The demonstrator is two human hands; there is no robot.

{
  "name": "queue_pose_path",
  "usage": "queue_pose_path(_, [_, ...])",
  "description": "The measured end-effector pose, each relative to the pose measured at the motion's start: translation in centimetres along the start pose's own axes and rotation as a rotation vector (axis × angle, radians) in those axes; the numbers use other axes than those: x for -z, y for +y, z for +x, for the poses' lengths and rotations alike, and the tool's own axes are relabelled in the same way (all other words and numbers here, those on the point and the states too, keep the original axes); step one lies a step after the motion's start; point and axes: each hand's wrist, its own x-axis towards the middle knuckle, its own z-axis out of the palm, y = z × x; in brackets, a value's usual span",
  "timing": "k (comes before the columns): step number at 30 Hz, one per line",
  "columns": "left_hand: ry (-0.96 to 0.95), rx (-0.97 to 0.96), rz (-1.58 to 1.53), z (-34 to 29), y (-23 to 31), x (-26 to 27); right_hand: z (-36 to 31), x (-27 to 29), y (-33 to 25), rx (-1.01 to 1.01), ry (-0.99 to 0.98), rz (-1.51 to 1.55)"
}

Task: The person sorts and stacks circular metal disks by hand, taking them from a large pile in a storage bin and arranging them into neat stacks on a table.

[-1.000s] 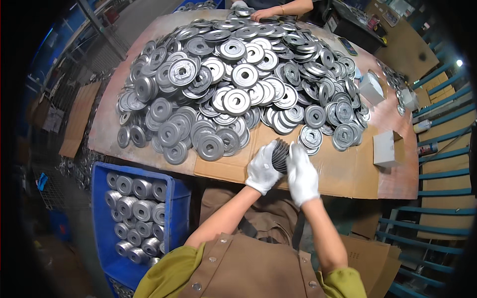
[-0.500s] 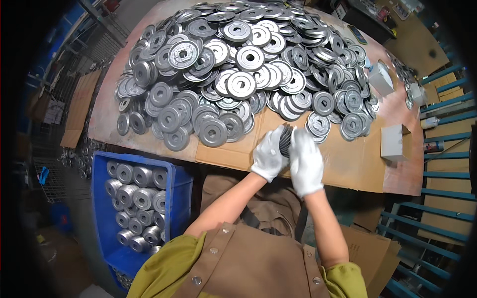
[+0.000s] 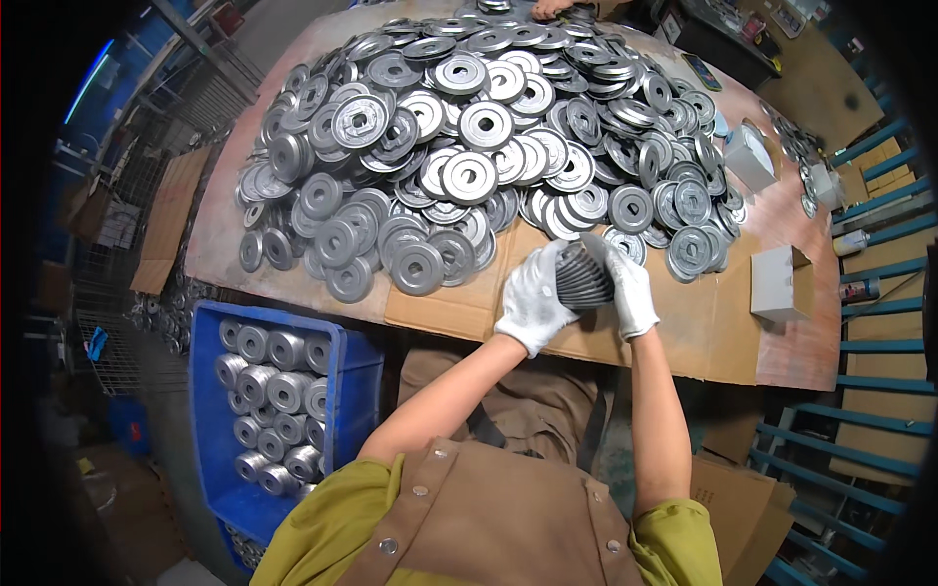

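A short, tilted stack of dark grey, ridged metal discs (image 3: 584, 281) sits between the two gloved hands, over the near edge of the work surface; whether its underside rests there is hard to tell. The left hand (image 3: 533, 299), in a white fabric glove, is half curled, cupping the stack's left side. The right hand (image 3: 630, 288), gloved alike, bends loosely along the right side, its fingers reaching toward the far end; its thumb is hidden. The discs fan slightly, so the stack looks gathered but perhaps not quite squared up.

Beneath lies a flat brown cardboard sheet (image 3: 449, 311). Just beyond rises a broad heap of loose silver-grey metal discs (image 3: 479, 144), spread over a large pinkish-grey table (image 3: 223, 249). By the person's left side, a blue plastic bin (image 3: 360, 405) holds rows of neat disc cylinders (image 3: 258, 384) lying on their sides. Judging by this, a fair number are already stacked, while far more discs remain loose.

To the right stands an open white cardboard box (image 3: 774, 285); at the far edge, a co-worker's bare hand (image 3: 552, 8) touches the discs.
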Motion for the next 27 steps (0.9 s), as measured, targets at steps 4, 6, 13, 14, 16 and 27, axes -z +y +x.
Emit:
queue_pose_path(4, [0.083, -0.103, -0.141, -1.0, -2.0, -1.2, -0.6, -1.5, -1.5, -0.036, -0.042, -0.115])
queue_pose_path(6, [-0.016, -0.035, -0.218, -0.8, -1.2, 0.4, -0.7, -1.5, -0.8, 0.062, -0.072, -0.124])
queue_pose_path(13, [0.117, -0.093, -0.145, -3.5, -2.7, 0.6, -2.5, -3.5, -1.2, 0.085, 0.038, -0.240])
queue_pose_path(14, [0.112, -0.068, -0.133, -3.6, -2.7, 0.6, -3.2, -4.2, -1.7, 0.077, 0.027, -0.238])
queue_pose_path(16, [0.057, -0.002, -0.114, -3.7, -3.4, 0.6, -4.9, -5.8, -4.0, 0.567, 0.080, -0.891])
queue_pose_path(27, [0.230, -0.085, -0.117, -4.2, -3.3, -0.3, -3.5, -7.4, -4.0, 0.375, -0.060, -0.850])
